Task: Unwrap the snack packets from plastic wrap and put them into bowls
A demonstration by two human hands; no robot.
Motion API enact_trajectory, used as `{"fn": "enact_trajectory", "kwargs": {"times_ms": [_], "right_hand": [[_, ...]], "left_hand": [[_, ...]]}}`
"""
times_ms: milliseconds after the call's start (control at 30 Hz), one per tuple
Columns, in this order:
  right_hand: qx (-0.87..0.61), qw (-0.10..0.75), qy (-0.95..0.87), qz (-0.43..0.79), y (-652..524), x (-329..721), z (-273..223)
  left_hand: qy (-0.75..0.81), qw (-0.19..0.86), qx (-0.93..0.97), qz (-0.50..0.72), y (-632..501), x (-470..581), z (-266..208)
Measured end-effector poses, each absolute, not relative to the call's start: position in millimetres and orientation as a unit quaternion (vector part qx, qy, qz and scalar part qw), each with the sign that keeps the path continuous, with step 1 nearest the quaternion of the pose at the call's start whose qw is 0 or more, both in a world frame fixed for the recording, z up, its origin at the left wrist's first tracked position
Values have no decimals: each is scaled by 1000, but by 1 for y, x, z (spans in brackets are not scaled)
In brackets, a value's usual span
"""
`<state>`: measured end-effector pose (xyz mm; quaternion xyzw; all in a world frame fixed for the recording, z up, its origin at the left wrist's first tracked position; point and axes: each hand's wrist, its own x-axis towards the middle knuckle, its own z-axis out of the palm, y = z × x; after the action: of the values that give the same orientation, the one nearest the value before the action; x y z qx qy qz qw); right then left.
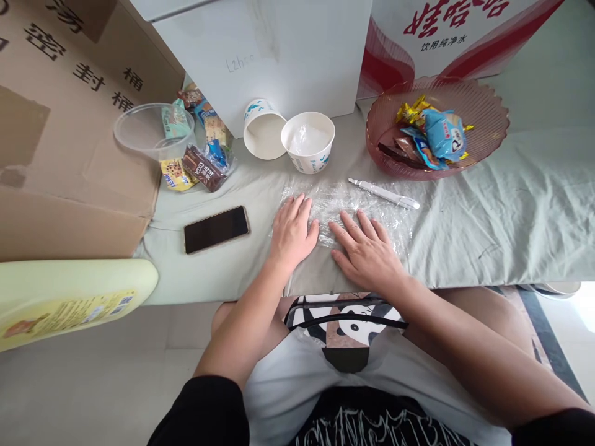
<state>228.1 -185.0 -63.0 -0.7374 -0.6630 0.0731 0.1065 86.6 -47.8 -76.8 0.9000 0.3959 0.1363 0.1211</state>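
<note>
Apparently, smoothing is the step in hand: crinkled clear film lies spread beneath and just beyond both hands' fingers. The left hand rests palm down, fingers lightly parted, grasping nothing; the right hand lies flat too, fingers fanned wider, likewise grasping nothing. Just beyond it is a slim white tool. Next probably calls for lifting both palms without dragging the film.
</note>
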Motion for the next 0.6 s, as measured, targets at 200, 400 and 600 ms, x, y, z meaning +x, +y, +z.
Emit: {"fn": "enact_trajectory", "kwargs": {"times_ms": [200,400,600], "right_hand": [[-751,112,-647,70,-184,230,-62],[-752,122,-645,57,-184,231,-62],[-759,140,-635,48,-183,233,-58]], "left_hand": [[391,132,899,147,-45,85,-76],[382,135,901,155,-43,85,-75],[370,127,898,199,-39,82,-78]]}}
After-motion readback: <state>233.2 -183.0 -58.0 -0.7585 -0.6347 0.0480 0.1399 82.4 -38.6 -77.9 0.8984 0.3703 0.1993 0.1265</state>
